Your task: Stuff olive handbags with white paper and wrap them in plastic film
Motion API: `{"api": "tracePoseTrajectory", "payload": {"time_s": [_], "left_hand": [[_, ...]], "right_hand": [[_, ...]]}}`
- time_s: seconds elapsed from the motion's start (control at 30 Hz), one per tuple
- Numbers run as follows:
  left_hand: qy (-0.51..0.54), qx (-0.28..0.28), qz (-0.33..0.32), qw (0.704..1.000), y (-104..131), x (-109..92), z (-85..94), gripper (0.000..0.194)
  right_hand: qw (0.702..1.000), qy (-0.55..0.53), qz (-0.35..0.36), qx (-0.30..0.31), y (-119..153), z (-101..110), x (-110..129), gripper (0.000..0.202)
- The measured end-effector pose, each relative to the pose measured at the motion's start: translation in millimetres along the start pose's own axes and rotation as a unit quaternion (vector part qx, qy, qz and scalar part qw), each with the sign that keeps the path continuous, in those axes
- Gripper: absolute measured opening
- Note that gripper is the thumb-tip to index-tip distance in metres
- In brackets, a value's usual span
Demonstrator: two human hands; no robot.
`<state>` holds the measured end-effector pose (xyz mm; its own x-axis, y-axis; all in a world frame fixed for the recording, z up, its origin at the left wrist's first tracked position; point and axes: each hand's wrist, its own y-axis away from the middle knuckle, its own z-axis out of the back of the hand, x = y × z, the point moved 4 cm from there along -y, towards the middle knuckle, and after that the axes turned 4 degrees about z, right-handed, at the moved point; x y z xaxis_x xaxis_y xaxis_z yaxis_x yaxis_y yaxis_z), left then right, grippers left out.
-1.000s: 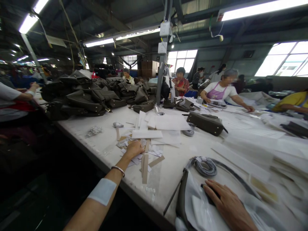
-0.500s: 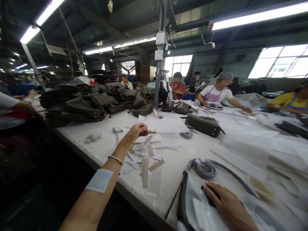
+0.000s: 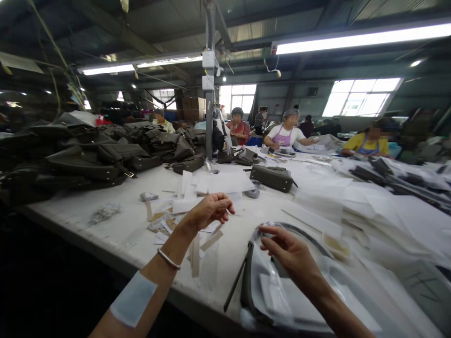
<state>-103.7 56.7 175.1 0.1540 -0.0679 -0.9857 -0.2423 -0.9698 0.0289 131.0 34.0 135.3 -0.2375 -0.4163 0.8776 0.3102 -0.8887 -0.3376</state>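
Observation:
My left hand (image 3: 216, 210), a bracelet on its wrist, hovers over the table past the paper scraps (image 3: 213, 239). Its fingers are curled, and whether they pinch anything is too small to tell. My right hand (image 3: 282, 246) is raised above a dark bag (image 3: 246, 281) partly covered in clear plastic, thumb and forefinger apart and nothing seen between them. A wrapped grey strap (image 3: 310, 230) curves behind that hand. White sheets (image 3: 229, 182) lie beyond my left hand.
A large heap of dark bags (image 3: 105, 157) fills the table's left side. One bag (image 3: 273, 177) lies beyond my hands, near a coiled strap (image 3: 252, 193). Small plastic packets (image 3: 104, 213) rest at left. Several people work across the table, near a pole (image 3: 209, 112).
The view has turned right. My right hand has lifted off the plastic-covered bag, and its fingers have bent. My left hand has come closer to my right hand.

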Motion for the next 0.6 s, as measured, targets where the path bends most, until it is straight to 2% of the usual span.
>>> {"api": "tracePoseTrajectory", "payload": {"time_s": [0.07,0.17,0.33,0.5,0.6], "left_hand": [[0.006,0.04,0.012,0.999,2,0,-17.3,0.034],[0.028,0.084,0.018,0.996,4,0,-37.8,0.033],[0.094,0.101,0.022,0.99,3,1,-54.2,0.036],[0.173,0.087,0.042,0.98,-3,10,-60.7,0.036],[0.244,0.055,0.062,0.966,-6,17,-62.2,0.031]], "right_hand": [[0.997,-0.065,-0.031,0.027,-8,-13,13,0.047],[0.99,-0.105,-0.048,0.08,-15,-27,25,0.048],[0.966,-0.198,-0.069,0.153,-12,-40,35,0.034],[0.97,-0.195,-0.064,0.133,-10,-41,29,0.031],[0.992,-0.11,-0.018,0.058,-8,-33,23,0.03]]}}
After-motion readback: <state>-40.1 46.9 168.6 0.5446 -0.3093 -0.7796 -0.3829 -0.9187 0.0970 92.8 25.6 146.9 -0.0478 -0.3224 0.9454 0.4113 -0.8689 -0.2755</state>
